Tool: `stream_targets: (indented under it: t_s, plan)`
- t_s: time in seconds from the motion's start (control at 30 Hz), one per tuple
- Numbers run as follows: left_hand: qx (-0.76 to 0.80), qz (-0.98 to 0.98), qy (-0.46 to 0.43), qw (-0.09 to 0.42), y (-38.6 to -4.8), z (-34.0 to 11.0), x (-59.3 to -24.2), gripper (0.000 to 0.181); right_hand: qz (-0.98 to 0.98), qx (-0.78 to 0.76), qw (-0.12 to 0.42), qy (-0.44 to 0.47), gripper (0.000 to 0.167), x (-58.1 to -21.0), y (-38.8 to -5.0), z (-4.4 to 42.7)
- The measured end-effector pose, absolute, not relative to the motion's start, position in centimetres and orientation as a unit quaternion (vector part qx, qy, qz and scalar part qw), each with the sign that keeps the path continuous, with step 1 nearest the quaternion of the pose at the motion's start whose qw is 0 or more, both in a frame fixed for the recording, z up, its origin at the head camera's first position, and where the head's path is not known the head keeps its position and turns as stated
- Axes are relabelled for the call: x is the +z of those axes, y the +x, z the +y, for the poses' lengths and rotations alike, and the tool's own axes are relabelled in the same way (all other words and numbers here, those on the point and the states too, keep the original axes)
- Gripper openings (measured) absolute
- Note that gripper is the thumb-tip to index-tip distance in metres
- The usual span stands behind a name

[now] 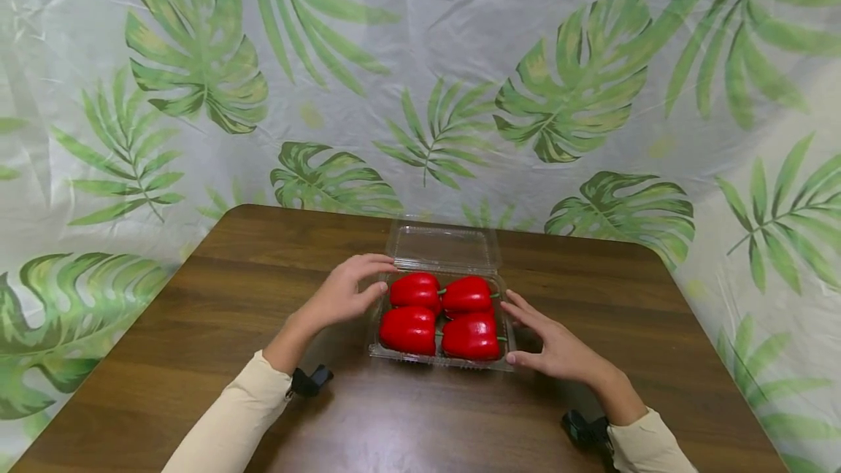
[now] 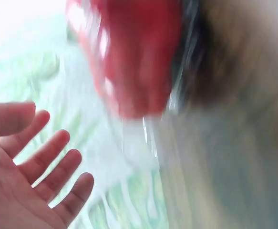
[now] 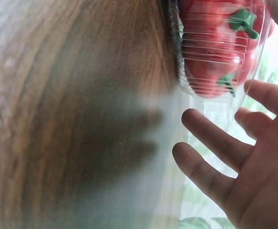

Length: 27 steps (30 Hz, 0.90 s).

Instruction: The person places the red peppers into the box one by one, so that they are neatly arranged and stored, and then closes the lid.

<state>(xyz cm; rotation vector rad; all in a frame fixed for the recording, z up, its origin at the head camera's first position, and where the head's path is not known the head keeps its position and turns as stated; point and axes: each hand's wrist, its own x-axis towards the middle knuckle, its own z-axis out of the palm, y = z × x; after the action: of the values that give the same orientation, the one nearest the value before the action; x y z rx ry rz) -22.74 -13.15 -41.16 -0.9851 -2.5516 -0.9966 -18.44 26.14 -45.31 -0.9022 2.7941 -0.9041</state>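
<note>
A clear plastic clamshell box (image 1: pixel 434 362) sits on the table with its lid (image 1: pixel 443 245) folded back behind it. Inside lie several red bell peppers (image 1: pixel 409 331) in two rows, some showing green stems (image 3: pixel 243 22). At the box's left side is my left hand (image 1: pixel 342 294), thumb apart from fingers; its fingertips reach the back left corner near the hinge. My right hand (image 1: pixel 558 345) is at the right wall, fingers spread and thumb near the front right corner. Neither hand's fingers are curled round anything. Whether the fingertips touch the plastic is hard to tell.
A brown wooden table (image 1: pixel 263 254) carries the box. Behind it hangs a pale cloth (image 1: pixel 447 42) printed with green leaves. Dark wrist devices (image 1: pixel 312 380) are strapped near the cuffs of both cream sleeves (image 1: pixel 230 414).
</note>
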Motion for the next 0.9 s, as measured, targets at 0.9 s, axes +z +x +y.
stream_targets:
  t_s: [0.9]
  plan:
    - [-0.523,-0.824,-0.081,-0.204,-30.7,-17.3,-42.8,0.044,0.904,-0.302,0.039,-0.300,0.081,-45.2,-18.6,26.1]
